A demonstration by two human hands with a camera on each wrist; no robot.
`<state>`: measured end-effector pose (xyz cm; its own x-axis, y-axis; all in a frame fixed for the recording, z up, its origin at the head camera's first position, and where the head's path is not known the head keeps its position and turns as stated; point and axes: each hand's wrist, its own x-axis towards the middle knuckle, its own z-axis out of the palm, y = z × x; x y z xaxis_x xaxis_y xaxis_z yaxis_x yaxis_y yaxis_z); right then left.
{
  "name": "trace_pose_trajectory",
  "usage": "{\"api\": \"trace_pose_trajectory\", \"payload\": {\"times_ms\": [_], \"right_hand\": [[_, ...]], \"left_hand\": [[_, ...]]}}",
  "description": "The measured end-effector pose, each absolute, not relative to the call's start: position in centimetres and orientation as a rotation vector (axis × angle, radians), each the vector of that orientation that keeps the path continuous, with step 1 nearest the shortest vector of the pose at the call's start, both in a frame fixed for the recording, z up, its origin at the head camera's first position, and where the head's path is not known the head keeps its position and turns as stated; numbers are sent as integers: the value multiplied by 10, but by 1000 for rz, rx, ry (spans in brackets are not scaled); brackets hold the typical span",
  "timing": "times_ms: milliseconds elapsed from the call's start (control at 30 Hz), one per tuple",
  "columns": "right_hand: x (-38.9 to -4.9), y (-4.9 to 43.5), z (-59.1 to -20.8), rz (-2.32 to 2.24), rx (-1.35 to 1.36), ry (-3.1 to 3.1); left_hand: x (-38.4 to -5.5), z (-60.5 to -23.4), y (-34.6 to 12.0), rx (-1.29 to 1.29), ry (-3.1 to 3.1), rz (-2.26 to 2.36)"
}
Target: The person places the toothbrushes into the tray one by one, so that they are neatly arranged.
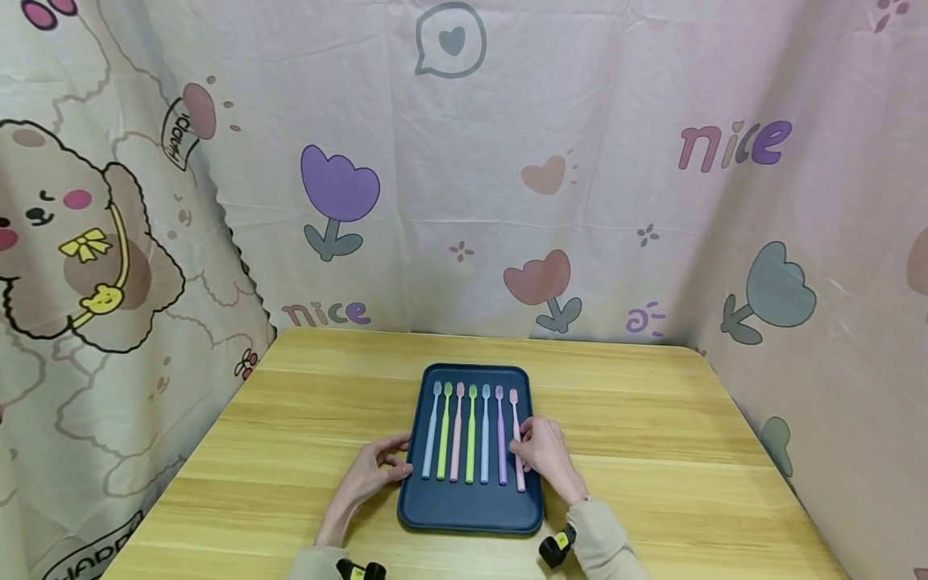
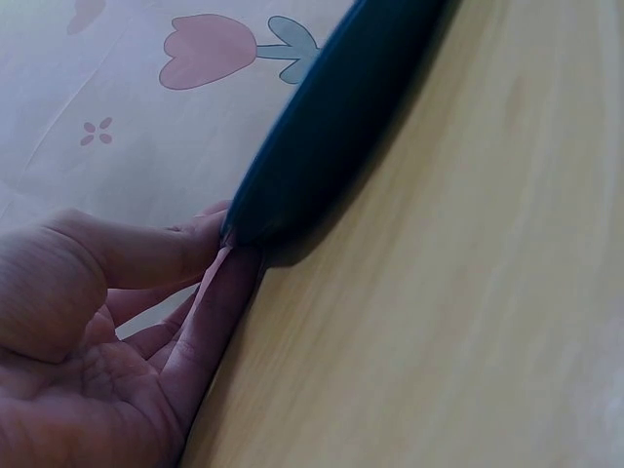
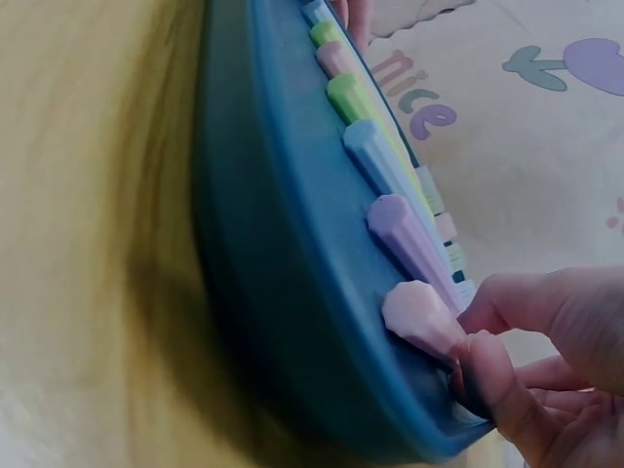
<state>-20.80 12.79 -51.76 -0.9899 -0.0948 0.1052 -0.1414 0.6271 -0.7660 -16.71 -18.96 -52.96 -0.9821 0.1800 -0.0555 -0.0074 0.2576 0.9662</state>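
Observation:
A dark blue tray [image 1: 471, 513] lies on the table with several toothbrushes in a row, heads toward the far end. From the left these include blue, green and pink ones, then a purple toothbrush [image 1: 501, 435]. My left hand [image 1: 370, 474] holds the tray's left rim; in the left wrist view the thumb and fingers [image 2: 200, 336] meet at its edge. At the right end of the row, my right hand [image 1: 548, 457] pinches a pink toothbrush [image 1: 515, 412] by its handle between thumb and forefinger. That handle's blunt end [image 3: 417, 312] shows in the right wrist view.
Under the tray is a light wood-grain table [image 1: 652, 451], with its surface extending on both sides. Printed curtains [image 1: 464, 161] hang behind the table and along both sides. A small dark camera [image 1: 557, 548] is strapped at the right wrist, another at the left.

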Motion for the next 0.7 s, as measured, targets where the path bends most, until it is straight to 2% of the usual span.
{"api": "trace_pose_trajectory", "payload": {"times_ms": [700], "right_hand": [[-196,139,-520,1411,305,-2753]], "left_hand": [[-166,-529,-189,194,2384,1811]]}}
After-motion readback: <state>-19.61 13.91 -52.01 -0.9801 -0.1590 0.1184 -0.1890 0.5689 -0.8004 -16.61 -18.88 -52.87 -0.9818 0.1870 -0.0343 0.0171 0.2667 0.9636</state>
